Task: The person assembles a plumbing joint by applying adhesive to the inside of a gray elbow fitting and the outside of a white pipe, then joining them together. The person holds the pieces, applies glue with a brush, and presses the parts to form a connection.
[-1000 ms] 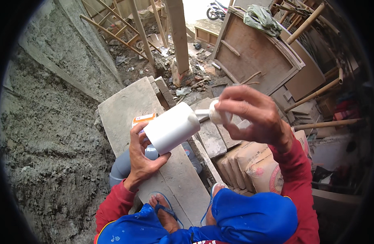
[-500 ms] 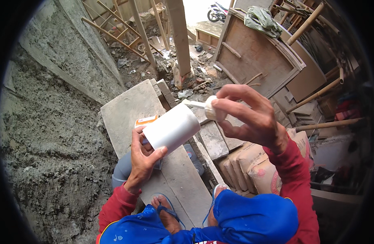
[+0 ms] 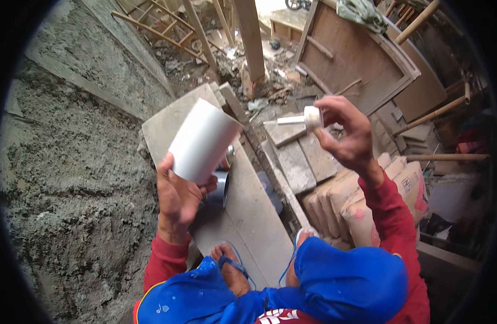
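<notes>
My left hand (image 3: 179, 201) grips the lower end of a short white plastic pipe (image 3: 204, 143), its thumb and fingers on opposite sides. The pipe leans up to the right over the boards. Pinched between the thumb and fingers of my right hand (image 3: 350, 132) is a white cap with a brush stem (image 3: 312, 117). The stem points left toward the pipe, with a gap between them. Behind the pipe's lower end, a grey pipe fitting (image 3: 220, 188) lies on the grey board (image 3: 254, 216), mostly hidden. A small orange and silver thing beside it is largely covered by the pipe.
A rough cement wall (image 3: 86, 178) runs along my left. Stacked paper sacks (image 3: 362, 208) lie at right. Ahead are a wooden post (image 3: 249, 40), rubble, a bamboo ladder (image 3: 167, 32) and a large wooden panel (image 3: 362, 54). My sandalled feet rest on the board.
My left hand has tilted the pipe more upright and shifted it left. My right hand has drawn the brush cap away to the right, off the pipe's rim. The view has shifted slightly.
</notes>
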`<state>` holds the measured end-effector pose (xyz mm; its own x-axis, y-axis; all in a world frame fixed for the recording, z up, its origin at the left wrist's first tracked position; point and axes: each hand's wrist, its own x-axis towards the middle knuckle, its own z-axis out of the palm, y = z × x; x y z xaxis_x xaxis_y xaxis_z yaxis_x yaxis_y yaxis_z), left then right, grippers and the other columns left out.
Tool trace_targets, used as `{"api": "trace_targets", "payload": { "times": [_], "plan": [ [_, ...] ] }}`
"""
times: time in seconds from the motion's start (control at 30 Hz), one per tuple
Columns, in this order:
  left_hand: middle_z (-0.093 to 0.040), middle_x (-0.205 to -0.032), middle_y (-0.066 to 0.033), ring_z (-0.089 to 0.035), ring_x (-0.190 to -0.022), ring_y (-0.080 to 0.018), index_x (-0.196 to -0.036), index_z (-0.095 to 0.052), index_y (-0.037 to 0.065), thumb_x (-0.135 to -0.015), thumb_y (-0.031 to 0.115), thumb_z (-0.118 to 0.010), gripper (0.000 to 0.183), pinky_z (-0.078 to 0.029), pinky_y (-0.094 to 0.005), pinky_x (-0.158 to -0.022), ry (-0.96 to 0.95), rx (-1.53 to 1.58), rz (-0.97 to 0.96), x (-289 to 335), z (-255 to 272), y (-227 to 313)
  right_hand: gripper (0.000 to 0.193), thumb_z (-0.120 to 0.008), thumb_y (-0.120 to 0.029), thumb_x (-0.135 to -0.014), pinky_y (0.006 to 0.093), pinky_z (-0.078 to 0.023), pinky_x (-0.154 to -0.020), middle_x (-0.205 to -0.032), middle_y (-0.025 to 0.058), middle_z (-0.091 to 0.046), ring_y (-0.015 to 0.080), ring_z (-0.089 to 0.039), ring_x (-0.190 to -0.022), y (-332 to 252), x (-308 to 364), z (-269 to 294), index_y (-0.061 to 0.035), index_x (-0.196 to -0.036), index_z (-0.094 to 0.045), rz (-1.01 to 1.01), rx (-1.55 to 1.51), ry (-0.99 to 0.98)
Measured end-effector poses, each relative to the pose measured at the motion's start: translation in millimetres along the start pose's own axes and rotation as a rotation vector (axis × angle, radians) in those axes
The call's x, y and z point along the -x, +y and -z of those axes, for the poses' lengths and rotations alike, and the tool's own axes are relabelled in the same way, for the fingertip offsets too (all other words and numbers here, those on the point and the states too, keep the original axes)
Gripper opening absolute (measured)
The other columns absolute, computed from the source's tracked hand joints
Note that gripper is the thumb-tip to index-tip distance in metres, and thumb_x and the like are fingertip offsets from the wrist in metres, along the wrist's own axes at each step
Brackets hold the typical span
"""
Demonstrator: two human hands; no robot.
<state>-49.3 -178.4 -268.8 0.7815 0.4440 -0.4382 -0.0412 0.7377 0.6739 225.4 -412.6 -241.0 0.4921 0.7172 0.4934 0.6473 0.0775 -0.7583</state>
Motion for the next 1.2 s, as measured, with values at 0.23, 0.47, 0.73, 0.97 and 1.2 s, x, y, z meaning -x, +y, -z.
{"api": "trace_targets", "payload": {
  "times": [0.23, 0.47, 0.73, 0.97, 1.2],
  "plan": [
    [-0.066, -0.119, -0.0258, -0.069, -0.09, -0.0335, -0.141, -0.055, 0.001, -0.098, 0.07, -0.049, 0.081, -0.059, -0.0471, -0.084, -0.021, 0.216, 0.031, 3, 34, 13, 0.039, -0.081, -0.012, -0.091, 0.0264, -0.062, -0.073, -0.111, 0.0097, -0.07, 0.0151, -0.073, -0.087, 64, 53, -81, 0.0002, -0.126, -0.068, -0.346, -0.093, -0.115],
    [-0.065, -0.122, -0.0265, -0.068, -0.095, -0.0351, -0.143, -0.054, 0.001, -0.099, 0.069, -0.048, 0.082, -0.057, -0.0479, -0.09, -0.106, 0.223, 0.06, -9, 49, 5, 0.04, -0.082, -0.021, -0.086, 0.029, -0.061, -0.072, -0.105, 0.0131, -0.072, 0.0163, -0.073, -0.079, 87, 58, -129, 0.0023, -0.116, -0.072, -0.419, -0.134, 0.003],
    [-0.066, -0.121, -0.026, -0.07, -0.095, -0.0354, -0.141, -0.053, -0.001, -0.099, 0.07, -0.046, 0.083, -0.058, -0.0484, -0.087, -0.07, 0.152, -0.005, -36, 52, -5, 0.04, -0.084, -0.025, -0.086, 0.0306, -0.06, -0.07, -0.103, 0.0138, -0.071, 0.0184, -0.072, -0.078, 94, 55, -167, 0.0006, -0.116, -0.073, -0.382, -0.091, -0.098],
    [-0.067, -0.115, -0.0226, -0.07, -0.091, -0.0335, -0.141, -0.052, -0.001, -0.098, 0.072, -0.045, 0.084, -0.059, -0.0469, -0.084, 0.019, 0.083, -0.015, -49, 52, -8, 0.04, -0.082, -0.02, -0.086, 0.0329, -0.06, -0.073, -0.102, 0.016, -0.068, 0.0218, -0.071, -0.079, 102, 50, -197, -0.0013, -0.118, -0.066, -0.233, -0.104, -0.141],
    [-0.066, -0.116, -0.0189, -0.067, -0.092, -0.0318, -0.14, -0.052, 0.001, -0.097, 0.073, -0.046, 0.084, -0.057, -0.0455, -0.084, 0.037, 0.049, -0.014, -47, 51, -11, 0.036, -0.08, -0.021, -0.085, 0.0396, -0.058, -0.075, -0.101, 0.0172, -0.068, 0.0287, -0.07, -0.081, 104, 51, -196, -0.0028, -0.113, -0.066, -0.298, -0.214, -0.167]
  ]
}}
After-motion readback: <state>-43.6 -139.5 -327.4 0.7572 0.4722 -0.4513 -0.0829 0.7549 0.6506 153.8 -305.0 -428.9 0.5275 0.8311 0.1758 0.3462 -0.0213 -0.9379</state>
